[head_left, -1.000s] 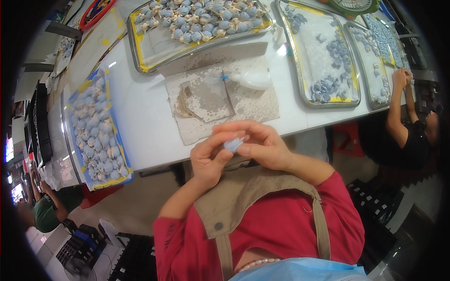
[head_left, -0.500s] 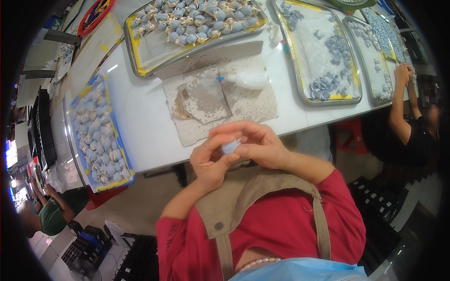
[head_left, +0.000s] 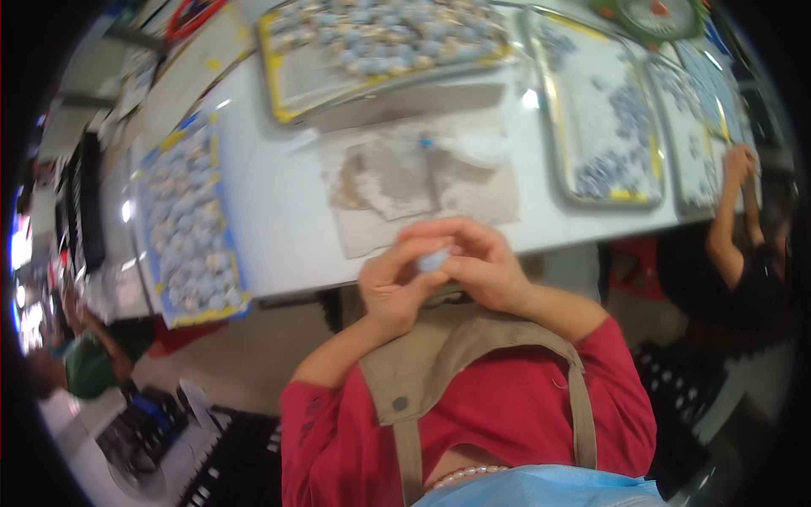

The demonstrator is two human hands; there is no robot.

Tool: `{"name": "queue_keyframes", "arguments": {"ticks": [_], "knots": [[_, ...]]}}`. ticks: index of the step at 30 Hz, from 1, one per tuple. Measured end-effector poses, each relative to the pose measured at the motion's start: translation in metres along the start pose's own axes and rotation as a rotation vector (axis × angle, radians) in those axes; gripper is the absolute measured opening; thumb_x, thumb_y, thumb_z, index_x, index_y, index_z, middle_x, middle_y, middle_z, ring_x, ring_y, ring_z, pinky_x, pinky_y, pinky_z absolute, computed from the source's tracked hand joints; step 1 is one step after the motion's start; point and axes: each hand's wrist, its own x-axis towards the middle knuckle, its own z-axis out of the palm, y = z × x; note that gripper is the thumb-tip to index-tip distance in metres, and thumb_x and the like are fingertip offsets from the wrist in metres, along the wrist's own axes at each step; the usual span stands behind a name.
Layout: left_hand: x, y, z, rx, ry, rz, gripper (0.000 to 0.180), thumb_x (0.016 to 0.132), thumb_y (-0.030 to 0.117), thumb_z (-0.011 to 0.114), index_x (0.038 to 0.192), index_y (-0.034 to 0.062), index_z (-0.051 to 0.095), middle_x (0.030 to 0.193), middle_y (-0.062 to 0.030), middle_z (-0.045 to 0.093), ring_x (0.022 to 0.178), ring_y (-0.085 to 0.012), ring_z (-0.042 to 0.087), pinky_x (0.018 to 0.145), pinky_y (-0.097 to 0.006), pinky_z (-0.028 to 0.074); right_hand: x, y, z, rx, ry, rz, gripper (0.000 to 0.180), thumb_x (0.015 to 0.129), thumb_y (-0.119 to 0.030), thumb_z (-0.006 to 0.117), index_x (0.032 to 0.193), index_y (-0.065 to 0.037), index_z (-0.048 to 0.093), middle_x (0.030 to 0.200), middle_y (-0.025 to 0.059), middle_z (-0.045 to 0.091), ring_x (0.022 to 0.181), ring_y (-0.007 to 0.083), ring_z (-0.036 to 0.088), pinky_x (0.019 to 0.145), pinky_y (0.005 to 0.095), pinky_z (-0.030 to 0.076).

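Observation:
Close to my body, just off the table's near edge, both hands meet around a small rounded pale blue piece (head_left: 432, 260). My left hand (head_left: 390, 286) has its fingers curled about the piece's left side. My right hand (head_left: 488, 264) pinches it from the right, thumb pressed against it. The fingers hide much of the piece, and motion blurs its detail. Beyond my hands lies a stained grey cardboard sheet (head_left: 486, 198). A whitish squeeze bottle (head_left: 477, 152) with a blue tip rests on it.
A metal tray (head_left: 297, 110) of blue-and-cream pieces is at the back. Similar pieces fill a blue tray (head_left: 234, 253) on the left. Right of the cardboard, another metal tray (head_left: 557, 135) holds grey-blue parts. A green dial scale (head_left: 655, 19) stands behind. Co-workers sit at both sides.
My view has shifted, so the table and trays appear displaced and blurred. Both hands keep their grip on the piece, with little change in finger position.

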Motion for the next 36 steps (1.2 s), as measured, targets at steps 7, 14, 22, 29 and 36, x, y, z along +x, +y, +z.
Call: {"name": "queue_keyframes", "arguments": {"ticks": [7,14,22,29,36], "knots": [[-0.001,0.008,-0.009,-0.081,0.042,-0.026,0.027,0.08,-0.005,0.061,0.107,-0.0021,0.057,0.107,-0.0127,0.061,0.095,-0.018,0.06,0.083,-0.029,0.049,0.014,0.011,0.008,0.026,-0.056,-0.066,0.04,0.083,-0.008,0.056,0.121,0.001,0.048,0.122,0.0147,0.051,0.109,0.0212,0.052,0.094,0.0346,0.042],[-0.001,0.058,-0.08,0.937,0.525,0.261,0.03,0.073,-0.003,0.068,0.101,0.0023,0.062,0.096,-0.0062,0.065,0.082,-0.0126,0.058,0.072,-0.025,0.048,0.027,-0.002,0.02,-0.303,-0.056,-0.08,0.037,0.084,0.0,0.053,0.121,0.003,0.048,0.125,0.0134,0.051,0.111,0.0177,0.05,0.098,0.033,0.037],[0.023,0.112,-0.191,1.858,0.795,0.314,0.02,0.072,0.012,0.069,0.09,0.0059,0.064,0.086,-0.0094,0.063,0.078,-0.0292,0.059,0.073,-0.035,0.047,0.006,-0.017,-0.021,-0.508,0.244,-0.266,0.021,0.085,-0.002,0.055,0.106,0.002,0.057,0.105,0.0106,0.061,0.099,0.014,0.056,0.086,0.0267,0.042],[0.151,0.085,-0.131,1.32,0.188,0.226,0.015,0.077,0.012,0.06,0.091,0.006,0.063,0.087,-0.0119,0.062,0.083,-0.0284,0.059,0.074,-0.035,0.047,0.002,-0.019,-0.037,-0.541,0.358,-0.289,0.015,0.086,-0.002,0.056,0.1,0.001,0.06,0.095,0.0077,0.063,0.09,0.0117,0.058,0.08,0.0238,0.043],[0.262,0.009,-0.123,1.54,-0.233,0.274,0.029,0.074,0.011,0.06,0.103,0.014,0.06,0.112,-0.0084,0.054,0.096,-0.03,0.056,0.081,-0.039,0.045,-0.008,-0.031,-0.044,-0.56,0.372,-0.355,0.015,0.086,-0.003,0.056,0.101,0.001,0.06,0.096,0.0076,0.063,0.091,0.0128,0.058,0.081,0.0241,0.043]]}}
